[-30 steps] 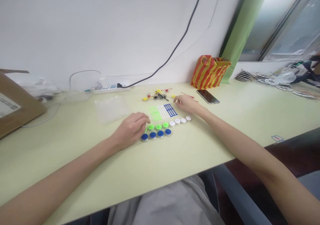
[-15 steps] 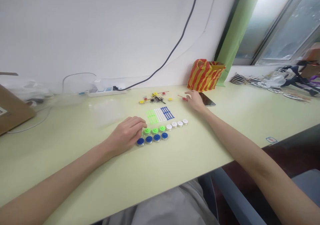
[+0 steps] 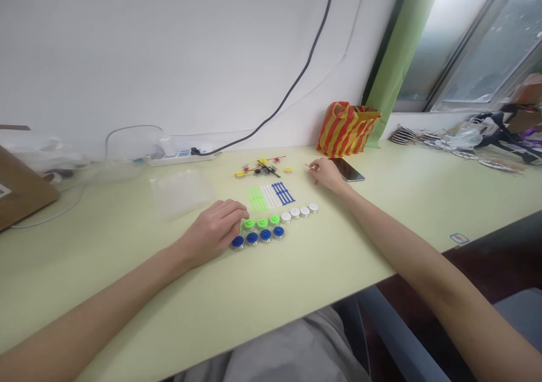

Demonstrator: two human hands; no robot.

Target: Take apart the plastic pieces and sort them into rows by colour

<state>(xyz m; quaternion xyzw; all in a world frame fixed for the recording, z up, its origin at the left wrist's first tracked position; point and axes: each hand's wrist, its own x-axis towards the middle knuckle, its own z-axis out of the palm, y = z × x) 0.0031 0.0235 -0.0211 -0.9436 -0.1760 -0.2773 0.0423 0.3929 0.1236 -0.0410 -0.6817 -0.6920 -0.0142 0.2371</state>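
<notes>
My left hand (image 3: 218, 225) rests on the table with its fingers curled together, at the left end of two rows of small clear pieces with coloured tops. Its fingertips hide whatever lies under them. Beside them are green-topped pieces (image 3: 262, 222) and blue-topped pieces (image 3: 265, 235); white-topped pieces (image 3: 295, 213) continue the upper row. Farther right, my right hand (image 3: 328, 174) pinches a thin red plastic stick (image 3: 309, 166), whose ends poke out past the fingers. Green strips (image 3: 257, 198), white strips (image 3: 271, 195) and blue strips (image 3: 283, 193) lie behind the rows.
A loose pile of yellow, red and black pieces (image 3: 265, 168) lies near the wall. Right of it are a phone (image 3: 349, 170) and a striped bag (image 3: 348, 129). At left are clear plastic sheets (image 3: 182, 192), a power strip (image 3: 182, 157) and a cardboard box (image 3: 23, 187).
My right hand has closed around the red stick and come slightly down and left, off the phone's edge. My left hand has hardly moved.
</notes>
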